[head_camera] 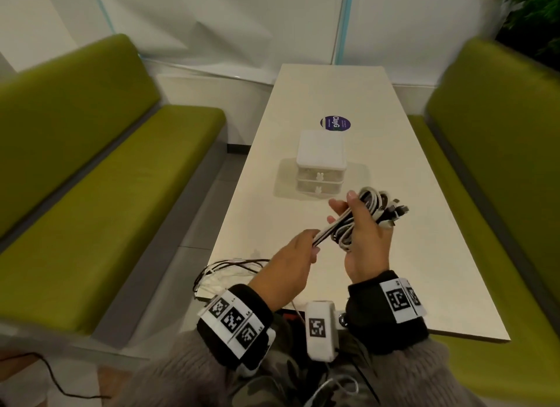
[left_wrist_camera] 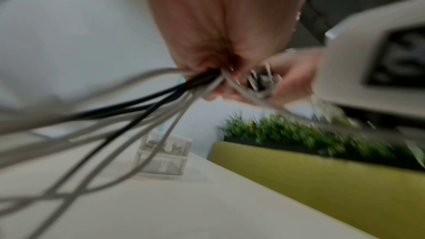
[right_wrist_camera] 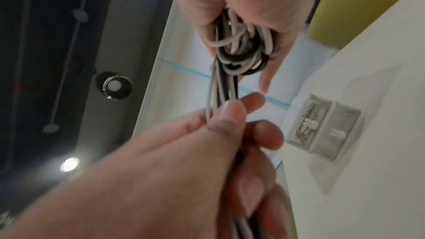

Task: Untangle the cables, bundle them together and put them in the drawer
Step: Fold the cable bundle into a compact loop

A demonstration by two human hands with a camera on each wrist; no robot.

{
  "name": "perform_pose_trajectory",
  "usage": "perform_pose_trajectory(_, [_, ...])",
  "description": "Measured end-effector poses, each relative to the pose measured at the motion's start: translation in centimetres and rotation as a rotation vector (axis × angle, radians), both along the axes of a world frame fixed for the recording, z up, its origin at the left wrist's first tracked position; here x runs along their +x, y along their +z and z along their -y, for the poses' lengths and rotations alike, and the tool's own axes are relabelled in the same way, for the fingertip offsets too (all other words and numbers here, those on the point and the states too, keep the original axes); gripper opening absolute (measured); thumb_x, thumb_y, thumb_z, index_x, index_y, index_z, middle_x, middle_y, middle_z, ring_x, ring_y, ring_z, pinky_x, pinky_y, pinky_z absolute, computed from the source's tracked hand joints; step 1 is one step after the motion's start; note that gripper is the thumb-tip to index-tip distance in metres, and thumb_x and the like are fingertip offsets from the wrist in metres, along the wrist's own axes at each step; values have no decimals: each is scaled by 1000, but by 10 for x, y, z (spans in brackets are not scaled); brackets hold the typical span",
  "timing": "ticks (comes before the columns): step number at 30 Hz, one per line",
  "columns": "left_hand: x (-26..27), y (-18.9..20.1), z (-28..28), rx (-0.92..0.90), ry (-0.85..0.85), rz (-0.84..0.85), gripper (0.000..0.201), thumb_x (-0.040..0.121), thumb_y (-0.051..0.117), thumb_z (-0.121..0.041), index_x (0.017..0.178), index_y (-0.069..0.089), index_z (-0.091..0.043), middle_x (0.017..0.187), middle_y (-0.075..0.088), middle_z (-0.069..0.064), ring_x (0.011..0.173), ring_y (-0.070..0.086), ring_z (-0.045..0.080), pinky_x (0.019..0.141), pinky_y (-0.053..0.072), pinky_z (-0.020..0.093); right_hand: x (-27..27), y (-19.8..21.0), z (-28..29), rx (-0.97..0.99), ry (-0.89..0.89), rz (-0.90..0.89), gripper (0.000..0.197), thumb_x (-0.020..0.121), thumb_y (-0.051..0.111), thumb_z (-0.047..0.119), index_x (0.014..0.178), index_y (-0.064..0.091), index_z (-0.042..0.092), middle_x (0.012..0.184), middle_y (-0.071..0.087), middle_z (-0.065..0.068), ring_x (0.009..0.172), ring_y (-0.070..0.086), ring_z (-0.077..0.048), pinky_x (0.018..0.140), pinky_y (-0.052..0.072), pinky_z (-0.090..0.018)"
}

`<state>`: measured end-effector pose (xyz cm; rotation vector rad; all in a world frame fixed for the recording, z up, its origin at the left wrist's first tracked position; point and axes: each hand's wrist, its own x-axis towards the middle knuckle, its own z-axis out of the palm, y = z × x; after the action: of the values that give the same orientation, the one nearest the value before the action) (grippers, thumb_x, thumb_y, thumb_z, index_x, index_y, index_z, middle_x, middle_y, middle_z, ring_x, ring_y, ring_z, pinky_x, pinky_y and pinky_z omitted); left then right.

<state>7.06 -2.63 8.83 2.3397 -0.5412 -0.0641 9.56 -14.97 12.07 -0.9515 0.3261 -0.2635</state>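
Black and white cables [head_camera: 374, 202] are wound into a coil that my right hand [head_camera: 351, 212] grips above the table, plug ends sticking out to the right. In the right wrist view the coil [right_wrist_camera: 239, 52] sits in the curled fingers of that right hand [right_wrist_camera: 248, 24]. My left hand [head_camera: 313, 246] pinches the straight strands [right_wrist_camera: 220, 88] coming off the coil, just below and left of it. The loose remainder [head_camera: 230, 267] trails over the table's near-left edge. Behind the hands stands a small white drawer unit [head_camera: 321, 164], both of its drawers closed; the upper one seems to hold cables.
The long beige table [head_camera: 333, 88] runs away from me, with a purple round sticker [head_camera: 335, 123] behind the drawer unit. Green benches [head_camera: 91, 164] flank it on both sides. A plant [head_camera: 533, 12] stands behind the right bench [head_camera: 500, 164].
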Motion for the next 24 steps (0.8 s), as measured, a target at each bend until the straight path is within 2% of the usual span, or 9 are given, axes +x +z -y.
perform_pose_trajectory(3, [0, -7, -8, 66, 5, 27, 21, 100, 33, -19, 117, 42, -12, 93, 47, -3, 73, 45, 17, 66, 36, 28, 0, 3, 5, 38, -25, 46, 20, 92, 61, 11, 72, 57, 11, 56, 54, -1, 56, 60, -14, 68, 58, -39])
perform_pose_trajectory(6, [2, -17, -27, 176, 3, -41, 20, 100, 33, -22, 113, 42, -10, 102, 57, 5, 78, 54, 27, 72, 46, 40, 1, 7, 14, 120, -69, 86, 24, 93, 59, 12, 70, 54, 13, 52, 51, 2, 48, 52, -10, 57, 53, -32])
perform_pose_trajectory(8, [1, -28, -39, 277, 19, -56, 19, 100, 33, -22, 113, 43, -12, 99, 57, 6, 79, 54, 26, 70, 41, 36, 3, 9, 21, 154, -92, 104, 23, 94, 58, 12, 71, 54, 14, 52, 50, 3, 48, 50, -10, 56, 50, -29])
perform_pose_trajectory(11, [1, -38, -49, 449, 25, -26, 20, 101, 32, -21, 118, 43, -17, 93, 49, -2, 77, 43, 16, 70, 26, 25, -2, 10, 21, 93, -78, 114, 24, 95, 57, 13, 71, 54, 14, 53, 48, 3, 50, 50, -10, 61, 53, -31])
perform_pose_trajectory(14, [6, -40, -54, 522, 16, -27, 20, 100, 34, -21, 119, 41, -20, 102, 57, -2, 90, 52, 18, 76, 32, 26, -7, 10, 16, 57, -58, 123, 27, 96, 55, 14, 68, 53, 14, 53, 50, 3, 53, 58, -11, 74, 58, -39])
perform_pose_trajectory(16, [8, -36, -57, 557, 0, -62, 28, 100, 36, -30, 126, 37, -19, 114, 56, 1, 106, 51, 21, 89, 34, 30, -8, 10, 13, 27, -33, 142, 19, 95, 55, 16, 77, 57, 14, 60, 60, -1, 71, 69, -17, 77, 58, -41])
perform_pose_trajectory(18, [8, -24, -59, 444, -37, -125, 55, 93, 46, -46, 139, 29, -19, 133, 46, 0, 123, 41, 19, 103, 30, 33, -8, 8, 12, -22, -10, 148, 10, 95, 56, 19, 94, 60, 10, 77, 72, -7, 89, 71, -21, 76, 58, -38])
perform_pose_trajectory(21, [8, 11, -50, 183, -96, -184, 101, 72, 63, -63, 149, 9, -25, 149, 24, -11, 136, 20, 8, 113, 22, 30, -10, 3, 4, -134, 32, 114, 22, 93, 58, 24, 95, 63, 3, 76, 73, -7, 80, 72, -23, 67, 57, -30])
perform_pose_trajectory(24, [16, 32, -24, 8, -139, -158, 90, 81, 66, -46, 148, 11, -23, 149, 29, -9, 135, 27, 6, 109, 24, 22, -13, -1, -10, -188, 58, 98, 27, 91, 62, 26, 72, 58, 9, 57, 61, -3, 61, 62, -22, 60, 51, -30])
